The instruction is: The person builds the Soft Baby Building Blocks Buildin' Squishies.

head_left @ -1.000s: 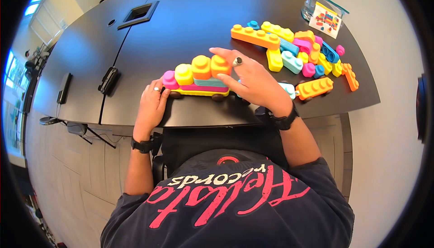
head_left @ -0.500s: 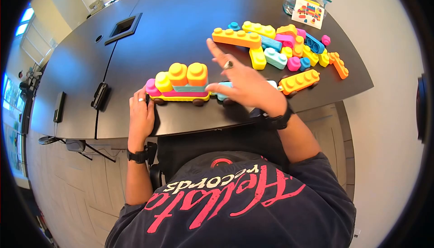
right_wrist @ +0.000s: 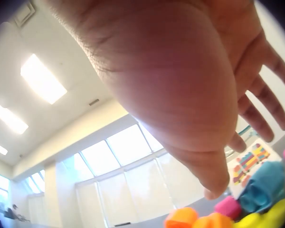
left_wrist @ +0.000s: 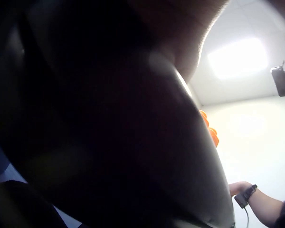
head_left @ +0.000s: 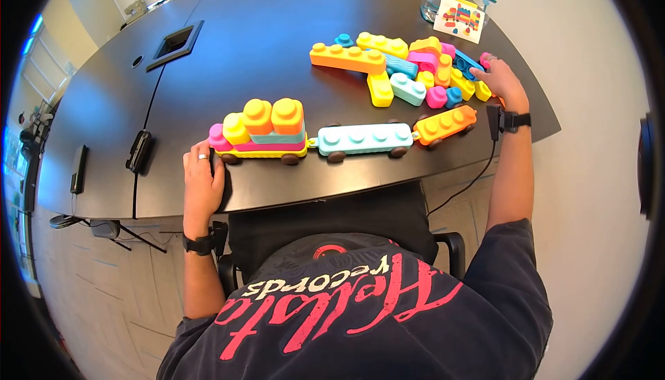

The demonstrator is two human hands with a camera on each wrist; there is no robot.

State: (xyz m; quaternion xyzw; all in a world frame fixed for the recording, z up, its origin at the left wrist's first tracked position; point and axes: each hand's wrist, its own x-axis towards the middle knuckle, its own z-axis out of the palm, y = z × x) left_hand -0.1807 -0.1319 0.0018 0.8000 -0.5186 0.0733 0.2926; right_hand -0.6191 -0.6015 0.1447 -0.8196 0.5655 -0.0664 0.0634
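A dark worktop (head_left: pixel 260 13), split by a seam, bears a framed socket (head_left: pixel 174 45) with a small round hole (head_left: pixel 136 61) just beside it, a black case (head_left: pixel 139 151) lying on the seam, and a slim black device (head_left: pixel 79 169) left of that. Towards the far right, a clear bag (head_left: pixel 432 3) with a blue zip sits behind a picture card (head_left: pixel 460 18). A black chair (head_left: pixel 332 215) stands at the near edge, on a pale floor (head_left: pixel 125 290), while the right wrist view shows windows (right_wrist: pixel 128 148) and bright ceiling lights (right_wrist: pixel 43 78).
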